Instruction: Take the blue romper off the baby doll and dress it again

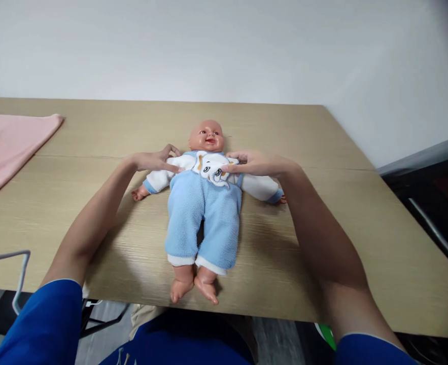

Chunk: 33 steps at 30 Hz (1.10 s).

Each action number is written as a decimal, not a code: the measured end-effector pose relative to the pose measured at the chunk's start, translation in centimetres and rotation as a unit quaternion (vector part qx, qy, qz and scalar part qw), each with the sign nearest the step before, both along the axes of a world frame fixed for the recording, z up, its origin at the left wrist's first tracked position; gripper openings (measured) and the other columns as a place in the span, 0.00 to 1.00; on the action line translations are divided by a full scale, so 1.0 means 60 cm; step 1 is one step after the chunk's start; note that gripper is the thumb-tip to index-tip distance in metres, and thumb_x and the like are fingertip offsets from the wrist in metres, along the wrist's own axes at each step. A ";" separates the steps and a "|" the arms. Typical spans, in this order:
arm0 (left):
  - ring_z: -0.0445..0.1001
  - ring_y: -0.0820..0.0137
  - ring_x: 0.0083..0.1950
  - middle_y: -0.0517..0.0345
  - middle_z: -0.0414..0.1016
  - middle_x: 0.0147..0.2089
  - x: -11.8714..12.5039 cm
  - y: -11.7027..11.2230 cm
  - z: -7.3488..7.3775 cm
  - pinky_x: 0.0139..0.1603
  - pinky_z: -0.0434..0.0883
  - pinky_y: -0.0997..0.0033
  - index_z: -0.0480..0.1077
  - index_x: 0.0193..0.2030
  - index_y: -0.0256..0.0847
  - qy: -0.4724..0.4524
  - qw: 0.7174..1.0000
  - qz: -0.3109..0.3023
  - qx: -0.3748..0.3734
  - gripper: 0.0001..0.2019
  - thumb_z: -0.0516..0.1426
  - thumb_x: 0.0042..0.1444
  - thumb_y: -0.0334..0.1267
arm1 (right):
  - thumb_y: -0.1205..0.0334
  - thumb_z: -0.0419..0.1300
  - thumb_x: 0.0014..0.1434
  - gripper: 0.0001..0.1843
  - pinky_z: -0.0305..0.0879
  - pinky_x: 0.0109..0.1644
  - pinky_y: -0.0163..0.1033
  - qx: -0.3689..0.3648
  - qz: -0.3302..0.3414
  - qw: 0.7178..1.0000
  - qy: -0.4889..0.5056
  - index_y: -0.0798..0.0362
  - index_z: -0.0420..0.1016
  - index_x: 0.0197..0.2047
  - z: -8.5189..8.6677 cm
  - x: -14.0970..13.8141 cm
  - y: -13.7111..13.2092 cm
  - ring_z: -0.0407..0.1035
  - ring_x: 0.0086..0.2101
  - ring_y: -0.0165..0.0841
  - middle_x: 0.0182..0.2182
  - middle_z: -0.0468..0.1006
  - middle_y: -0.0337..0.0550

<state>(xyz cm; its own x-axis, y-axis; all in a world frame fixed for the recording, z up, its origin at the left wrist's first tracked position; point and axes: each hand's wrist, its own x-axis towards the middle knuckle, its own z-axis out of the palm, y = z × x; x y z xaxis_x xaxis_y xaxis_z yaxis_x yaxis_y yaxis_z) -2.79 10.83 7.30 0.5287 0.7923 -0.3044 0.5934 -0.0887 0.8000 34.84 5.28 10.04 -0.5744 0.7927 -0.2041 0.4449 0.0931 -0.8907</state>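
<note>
A baby doll lies on its back in the middle of the wooden table, head away from me, feet near the front edge. It wears a light blue fleece romper with white sleeves and an elephant patch on the chest. My left hand pinches the romper at the doll's shoulder on the left side. My right hand pinches the fabric at the chest and shoulder on the right side. Both arms reach across the table from blue sleeves.
A pink cloth lies at the table's far left. A grey wire hanger pokes in at the lower left edge. A white wall stands behind the table. Dark furniture sits to the right.
</note>
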 end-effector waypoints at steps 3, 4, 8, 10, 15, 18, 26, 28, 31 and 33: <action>0.79 0.46 0.65 0.44 0.84 0.62 -0.013 0.005 0.008 0.60 0.73 0.60 0.71 0.66 0.44 0.058 0.998 -0.009 -0.003 0.47 0.80 0.42 0.56 | 0.28 0.78 0.63 0.30 0.76 0.48 0.46 -0.038 0.024 0.999 -0.016 0.46 0.87 0.48 -0.009 0.004 0.002 0.77 0.38 0.39 0.36 0.85 0.41; 0.79 0.47 0.64 0.46 0.85 0.61 -0.016 0.006 0.008 0.59 0.73 0.61 0.74 0.66 0.44 0.062 0.998 -0.013 0.003 0.45 0.80 0.42 0.56 | 0.29 0.78 0.63 0.29 0.74 0.43 0.44 -0.044 0.026 0.999 -0.019 0.47 0.86 0.46 -0.013 0.005 0.004 0.73 0.33 0.36 0.32 0.82 0.38; 0.79 0.51 0.64 0.49 0.86 0.62 -0.022 0.013 -0.002 0.59 0.71 0.68 0.82 0.61 0.44 0.014 0.999 -0.037 0.033 0.38 0.79 0.43 0.56 | 0.35 0.80 0.64 0.24 0.72 0.40 0.44 -0.007 0.016 1.000 -0.008 0.46 0.88 0.45 -0.024 0.008 0.009 0.71 0.32 0.38 0.29 0.80 0.39; 0.79 0.53 0.62 0.50 0.87 0.59 -0.022 0.014 -0.005 0.58 0.71 0.69 0.84 0.59 0.45 -0.001 0.999 -0.039 0.030 0.37 0.80 0.42 0.55 | 0.38 0.81 0.64 0.22 0.75 0.47 0.47 0.036 -0.003 0.999 -0.013 0.45 0.90 0.49 -0.025 0.007 0.007 0.77 0.39 0.43 0.36 0.86 0.43; 0.75 0.46 0.64 0.48 0.83 0.55 -0.016 -0.016 0.016 0.70 0.70 0.57 0.82 0.52 0.44 0.065 0.989 0.015 0.132 0.32 0.81 0.44 0.55 | 0.42 0.75 0.68 0.18 0.75 0.56 0.53 0.219 -0.132 0.965 -0.056 0.46 0.85 0.50 -0.047 -0.007 -0.029 0.78 0.45 0.47 0.45 0.88 0.47; 0.68 0.41 0.70 0.43 0.79 0.60 -0.002 -0.073 0.029 0.79 0.64 0.42 0.78 0.55 0.44 0.079 0.948 0.017 0.307 0.24 0.75 0.59 0.54 | 0.47 0.68 0.73 0.14 0.75 0.62 0.56 0.355 -0.252 0.899 -0.049 0.46 0.80 0.53 -0.083 -0.014 -0.083 0.77 0.49 0.49 0.52 0.85 0.52; 0.76 0.52 0.53 0.45 0.79 0.52 0.019 -0.239 -0.057 0.60 0.73 0.49 0.68 0.56 0.44 0.038 0.949 0.085 0.300 0.08 0.52 0.75 0.40 | 0.55 0.63 0.73 0.14 0.73 0.69 0.67 0.378 -0.238 0.883 -0.144 0.46 0.80 0.58 -0.176 0.016 -0.227 0.76 0.58 0.59 0.55 0.85 0.58; 0.75 0.47 0.55 0.43 0.79 0.51 0.013 -0.246 -0.076 0.63 0.73 0.44 0.69 0.51 0.45 0.033 0.959 0.071 0.272 0.08 0.55 0.72 0.44 | 0.55 0.65 0.70 0.19 0.70 0.73 0.72 0.357 -0.220 0.896 -0.147 0.47 0.82 0.61 -0.191 0.019 -0.230 0.75 0.62 0.62 0.59 0.84 0.60; 0.74 0.44 0.60 0.43 0.81 0.52 0.011 -0.239 -0.086 0.69 0.72 0.40 0.72 0.47 0.45 -0.035 0.978 0.069 0.196 0.13 0.63 0.65 0.51 | 0.50 0.70 0.65 0.25 0.67 0.77 0.74 0.298 -0.201 0.930 -0.074 0.49 0.83 0.62 -0.206 0.012 -0.217 0.73 0.67 0.65 0.66 0.82 0.63; 0.76 0.45 0.63 0.45 0.83 0.56 0.017 -0.234 -0.086 0.73 0.72 0.44 0.76 0.51 0.44 -0.138 0.979 0.097 0.112 0.17 0.68 0.61 0.50 | 0.46 0.74 0.62 0.29 0.67 0.79 0.71 0.228 -0.207 0.951 0.019 0.48 0.83 0.63 -0.211 0.003 -0.207 0.73 0.69 0.62 0.68 0.81 0.61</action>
<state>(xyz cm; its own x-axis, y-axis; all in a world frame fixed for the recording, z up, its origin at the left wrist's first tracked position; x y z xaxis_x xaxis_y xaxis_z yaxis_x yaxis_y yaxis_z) -1.74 -3.19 2.15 0.3995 0.9165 0.0218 0.3807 -0.1875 0.9055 35.03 -7.12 -2.60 -0.1947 0.9537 0.2292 0.4961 0.2974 -0.8157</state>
